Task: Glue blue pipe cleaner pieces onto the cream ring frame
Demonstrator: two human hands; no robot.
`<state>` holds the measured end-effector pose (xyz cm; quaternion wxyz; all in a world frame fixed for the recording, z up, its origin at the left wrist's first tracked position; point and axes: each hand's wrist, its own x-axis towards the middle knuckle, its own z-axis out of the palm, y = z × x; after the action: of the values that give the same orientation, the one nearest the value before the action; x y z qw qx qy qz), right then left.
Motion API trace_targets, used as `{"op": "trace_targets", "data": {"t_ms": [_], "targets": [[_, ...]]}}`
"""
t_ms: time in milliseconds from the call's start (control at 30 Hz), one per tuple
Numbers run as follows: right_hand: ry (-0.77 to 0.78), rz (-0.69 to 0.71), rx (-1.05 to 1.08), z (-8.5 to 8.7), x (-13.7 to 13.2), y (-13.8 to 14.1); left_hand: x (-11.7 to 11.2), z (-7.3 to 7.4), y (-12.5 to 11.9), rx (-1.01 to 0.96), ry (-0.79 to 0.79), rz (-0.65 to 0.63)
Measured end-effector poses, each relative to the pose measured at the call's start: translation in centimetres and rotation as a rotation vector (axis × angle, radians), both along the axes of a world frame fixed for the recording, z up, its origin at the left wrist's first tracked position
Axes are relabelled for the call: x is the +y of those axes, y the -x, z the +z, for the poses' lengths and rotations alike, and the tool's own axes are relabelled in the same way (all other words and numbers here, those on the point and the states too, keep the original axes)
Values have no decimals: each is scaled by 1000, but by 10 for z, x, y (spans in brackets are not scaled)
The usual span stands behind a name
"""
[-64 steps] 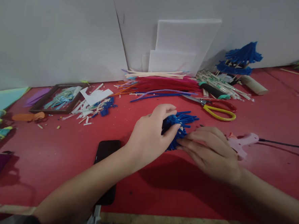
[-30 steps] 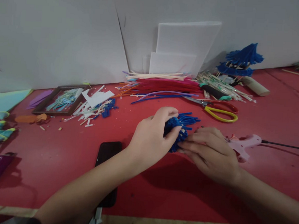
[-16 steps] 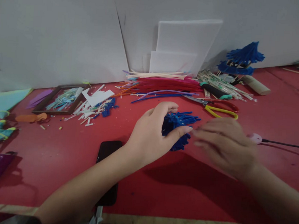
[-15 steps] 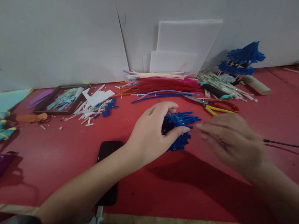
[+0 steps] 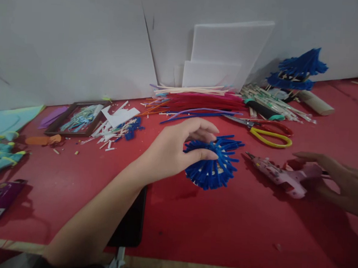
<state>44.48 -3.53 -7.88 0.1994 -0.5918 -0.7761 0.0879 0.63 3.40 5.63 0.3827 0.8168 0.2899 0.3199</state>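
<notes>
My left hand [image 5: 174,150] has its thumb and fingers closed on a round blue fringed piece [image 5: 214,174], which looks made of pipe cleaners fanned out around a pale base. The piece is tilted just over the red table, and part of it is behind my fingers. To its right lies a pink glue gun [image 5: 281,176], nozzle pointing left. My right hand [image 5: 342,184], slightly blurred, is at the handle end of the gun with fingers stretched and thumb apart. Whether it touches the handle is unclear.
Scissors [image 5: 271,141] with red and yellow handles lie behind the glue gun. Bundled pipe cleaners [image 5: 202,101] line the wall. A blue tiered model [image 5: 301,72] stands at back right. A black phone [image 5: 131,224] lies under my left forearm; scraps [image 5: 115,126] sit left.
My right hand has drawn back rightward from beside the blue piece to the glue gun's handle, uncovering the gun. The blue piece has turned, showing more of its round fringe.
</notes>
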Motion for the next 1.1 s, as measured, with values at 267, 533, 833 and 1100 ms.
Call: {"op": "trace_targets", "data": {"t_ms": [267, 533, 833, 1100], "targets": [[-128, 244, -63, 6, 4, 18, -5, 8, -4, -100, -211, 365], [-336, -18, -134, 32, -26, 45, 0, 1, 0, -127, -193, 360], [-473, 33, 93, 75, -60, 168, 14, -2, 13, 154, 17, -247], [-608, 242, -34, 69, -41, 149, 15, -8, 6, 141, -37, -209]]}}
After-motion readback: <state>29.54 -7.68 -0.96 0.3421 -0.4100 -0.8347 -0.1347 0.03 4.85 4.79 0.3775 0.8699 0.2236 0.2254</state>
